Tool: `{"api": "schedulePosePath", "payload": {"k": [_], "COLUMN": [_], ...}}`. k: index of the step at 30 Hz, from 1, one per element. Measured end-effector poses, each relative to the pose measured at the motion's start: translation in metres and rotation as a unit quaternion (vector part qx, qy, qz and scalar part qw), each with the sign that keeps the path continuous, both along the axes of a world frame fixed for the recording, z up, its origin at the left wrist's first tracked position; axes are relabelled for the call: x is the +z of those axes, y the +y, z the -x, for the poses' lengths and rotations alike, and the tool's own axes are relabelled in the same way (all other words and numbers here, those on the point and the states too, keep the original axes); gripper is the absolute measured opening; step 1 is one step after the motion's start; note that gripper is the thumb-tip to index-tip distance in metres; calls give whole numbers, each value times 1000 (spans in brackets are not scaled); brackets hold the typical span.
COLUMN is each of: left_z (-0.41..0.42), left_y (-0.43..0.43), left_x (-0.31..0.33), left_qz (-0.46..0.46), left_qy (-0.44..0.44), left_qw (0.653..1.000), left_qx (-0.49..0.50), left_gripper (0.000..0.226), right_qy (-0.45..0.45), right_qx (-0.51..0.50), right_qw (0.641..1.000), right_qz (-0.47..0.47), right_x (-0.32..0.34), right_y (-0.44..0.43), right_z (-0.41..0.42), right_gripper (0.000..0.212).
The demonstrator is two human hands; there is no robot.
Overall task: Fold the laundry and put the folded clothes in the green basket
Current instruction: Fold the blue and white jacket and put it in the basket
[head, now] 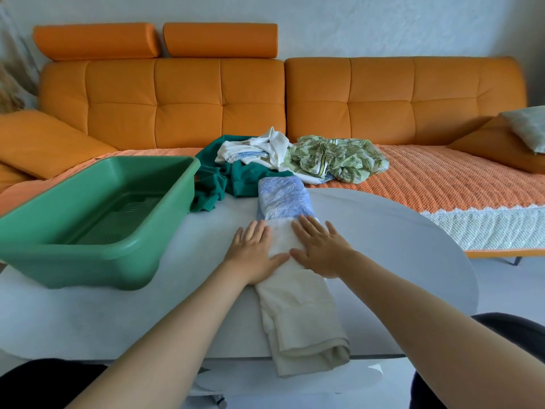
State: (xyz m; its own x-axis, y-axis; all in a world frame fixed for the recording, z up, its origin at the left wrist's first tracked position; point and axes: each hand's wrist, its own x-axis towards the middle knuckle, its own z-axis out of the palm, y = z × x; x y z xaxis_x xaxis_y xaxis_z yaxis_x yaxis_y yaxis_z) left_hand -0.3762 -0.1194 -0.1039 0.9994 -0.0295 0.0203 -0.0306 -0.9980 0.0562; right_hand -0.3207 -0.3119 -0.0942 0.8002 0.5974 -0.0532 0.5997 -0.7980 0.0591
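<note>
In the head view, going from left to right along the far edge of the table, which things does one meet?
green basket → dark green garment → white clothes → green leaf-print garment

left hand [254,252] flat, right hand [322,248] flat, fingers spread

Smooth plastic basket [97,219], matt table [383,225], cloth garment [298,314].

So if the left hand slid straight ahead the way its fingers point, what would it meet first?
Probably the blue patterned part of the cream garment under the left hand, though depth is unclear.
</note>
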Motion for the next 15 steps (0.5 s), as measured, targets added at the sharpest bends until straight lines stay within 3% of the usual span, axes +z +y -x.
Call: {"api": "schedulePosePath", "payload": {"k": [2, 4, 5, 7, 11, 13, 15], "left_z": [10, 26, 37, 64, 106, 115, 118], "left_y": [-3, -12, -18, -33, -53, -54, -55], "left_x": [6, 14, 19, 28, 35, 29, 26], "left_qz": [-7, 76, 139, 232, 185, 127, 109], "left_qy": [-104, -196, -212, -163, -12, 6, 7], "left_qw": [993, 967, 952, 940, 948, 950, 952], "left_qx": [-60, -147, -171, -189, -258, -284, -285], "left_gripper": [68, 36, 23, 10, 45, 67, 62], "right_qy": [-20, -34, -35, -18, 51, 95, 91], "right_qx": [15, 44, 56, 69, 85, 88, 99], "right_qw": [1000, 996, 992, 983, 970, 969, 977], "right_qz": [-16, -74, -110, -169, -220, -212, -165], "right_x": [7, 10, 11, 12, 13, 10, 5], "right_y": [-1, -4, -6, -11, -24, -29, -30], "right_z": [6, 12, 16, 24, 42, 49, 56], "right_gripper": [69, 61, 57, 48, 36, 37, 45]}}
